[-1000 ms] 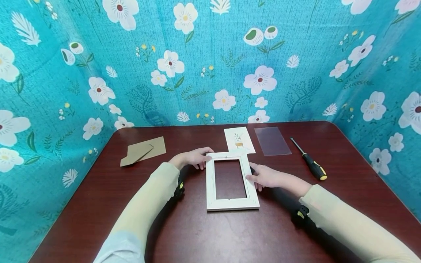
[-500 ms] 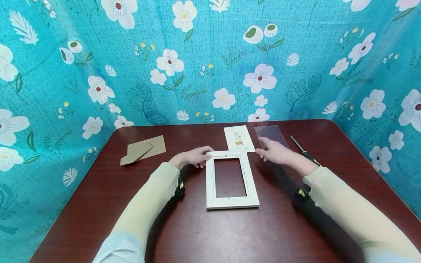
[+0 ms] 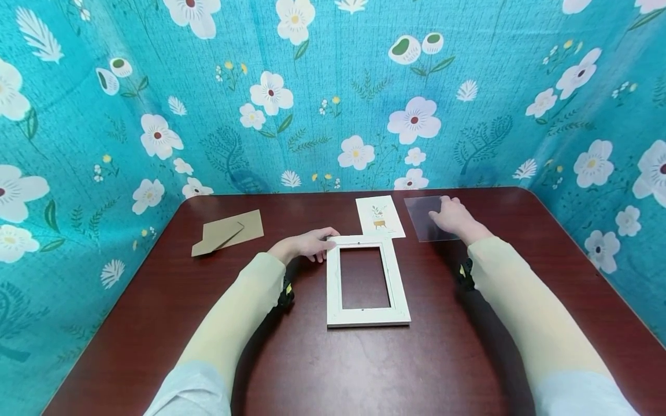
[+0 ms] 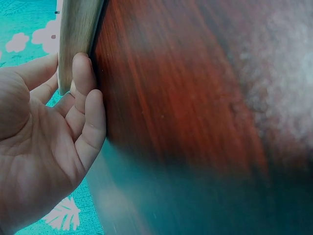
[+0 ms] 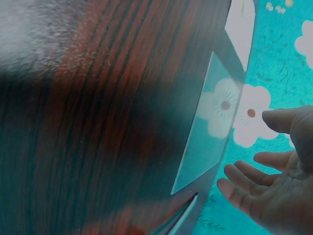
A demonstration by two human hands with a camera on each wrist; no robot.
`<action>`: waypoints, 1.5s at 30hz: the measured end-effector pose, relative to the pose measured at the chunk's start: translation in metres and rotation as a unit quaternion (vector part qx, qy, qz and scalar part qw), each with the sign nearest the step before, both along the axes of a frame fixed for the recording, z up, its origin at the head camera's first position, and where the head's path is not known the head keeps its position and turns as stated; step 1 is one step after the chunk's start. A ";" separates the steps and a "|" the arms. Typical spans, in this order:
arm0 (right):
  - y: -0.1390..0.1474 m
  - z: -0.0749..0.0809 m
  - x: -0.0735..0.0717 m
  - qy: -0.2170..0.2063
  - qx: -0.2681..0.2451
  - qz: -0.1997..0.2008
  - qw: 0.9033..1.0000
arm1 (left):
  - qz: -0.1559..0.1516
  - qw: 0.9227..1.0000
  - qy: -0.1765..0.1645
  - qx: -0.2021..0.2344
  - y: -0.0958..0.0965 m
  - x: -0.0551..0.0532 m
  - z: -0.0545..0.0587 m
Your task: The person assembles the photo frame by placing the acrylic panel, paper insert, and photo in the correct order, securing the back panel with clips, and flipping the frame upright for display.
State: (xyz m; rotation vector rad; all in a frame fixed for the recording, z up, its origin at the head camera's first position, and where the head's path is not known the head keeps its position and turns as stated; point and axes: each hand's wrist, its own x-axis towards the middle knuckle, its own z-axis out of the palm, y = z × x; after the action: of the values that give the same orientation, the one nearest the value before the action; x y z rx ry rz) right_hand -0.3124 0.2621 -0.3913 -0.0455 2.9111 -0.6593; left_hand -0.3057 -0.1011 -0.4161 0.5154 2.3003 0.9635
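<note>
A white picture frame (image 3: pixel 398 289) lies on the dark red wooden table. My left hand (image 3: pixel 310 244) grips its far left corner, thumb on top and fingers at the side. The left wrist view shows those fingers (image 4: pixel 84 73) against the frame's bare wood edge (image 4: pixel 76 39). My right hand (image 3: pixel 454 216) is over the right part of a clear plastic sheet (image 3: pixel 422 216) at the back, partly hiding it. Its fingers (image 5: pixel 242 193) are spread and loosely bent in the right wrist view, with nothing between them and the sheet (image 5: pixel 208 127) apart from them.
A card with a potted plant picture (image 3: pixel 378 216) lies left of the sheet, behind the frame. On the left lies a brown backing board (image 3: pixel 244 226) with a folded-out stand. A thin screwdriver shaft (image 5: pixel 183 215) shows near the sheet; my right arm hides it in the head view.
My right hand has let go of the frame's right side and moved away, up and right, to over the plastic sheet. The left hand has stayed on the frame.
</note>
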 end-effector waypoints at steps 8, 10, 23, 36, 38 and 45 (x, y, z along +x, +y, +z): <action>-0.001 -0.014 -0.003 -0.024 0.015 -0.032 0.999 | 0.005 1.000 -0.014 -0.004 0.002 -0.001 -0.004; -0.004 -0.017 -0.003 -0.036 0.027 -0.035 0.998 | 0.006 1.000 -0.016 -0.005 0.001 -0.001 -0.004; -0.021 -0.024 0.000 -0.062 0.034 -0.082 0.994 | -0.013 1.000 0.000 -0.003 -0.001 -0.002 0.003; -0.025 -0.021 0.002 -0.053 0.067 -0.126 0.988 | -0.008 1.000 -0.004 -0.004 0.001 0.000 0.003; -0.025 -0.019 0.002 -0.050 0.068 -0.132 0.988 | -0.007 1.000 -0.004 -0.005 0.001 0.000 0.003; -0.022 -0.017 0.001 -0.043 0.059 -0.136 0.988 | -0.004 1.000 -0.010 -0.009 0.001 -0.001 0.003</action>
State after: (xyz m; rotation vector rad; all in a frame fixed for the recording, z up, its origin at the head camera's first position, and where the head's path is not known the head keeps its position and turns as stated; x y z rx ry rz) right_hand -0.3115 0.2405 -0.4081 0.3905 2.8904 -0.5086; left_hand -0.3065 -0.1001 -0.4135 0.5044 2.2856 0.9381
